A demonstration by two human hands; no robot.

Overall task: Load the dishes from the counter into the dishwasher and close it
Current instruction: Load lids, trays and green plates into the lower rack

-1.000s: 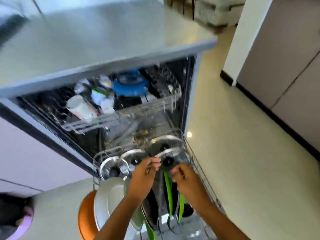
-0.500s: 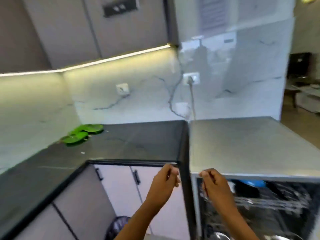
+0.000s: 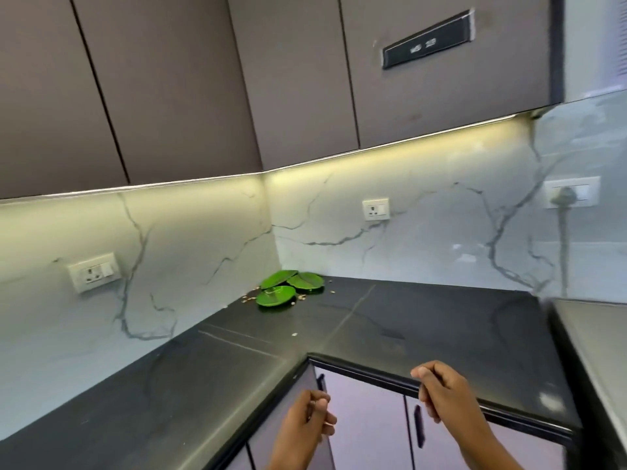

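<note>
both our hands are up in front of us and hold nothing. the left hand (image 3: 305, 425) is low, before the cupboard doors (image 3: 369, 432) and short of the tabletop (image 3: 407, 327) edge, fingers curled in with the thumb tip against them. the right hand (image 3: 448, 391) sits higher, over the tabletop's front lip, fingers likewise curled and thumb meeting forefinger; we see nothing pinched there.

the things to fetch are the green plates (image 3: 275, 296), three leaf-shaped ones lying flat in the far inner corner of the tabletop, close under the two walls, with crumbs (image 3: 249, 299) scattered beside them. from the hands they lie ahead and a touch to the left, well apart, across the depth of the black surface. the left hand lines up almost directly with them, while the right hand is further forward but off to the side. so we judge the left the more natural one to reach first, with a lean in.

the cluster spreads left to right along the back wall, two plates behind, touching or overlapping, and one in front. the front plate's long axis seems to run across our view, though the low angle flattens it and we cannot tell which way its tip points. the dishwasher is not plainly in view; only a grey top (image 3: 597, 351) shows at the right edge.
</note>
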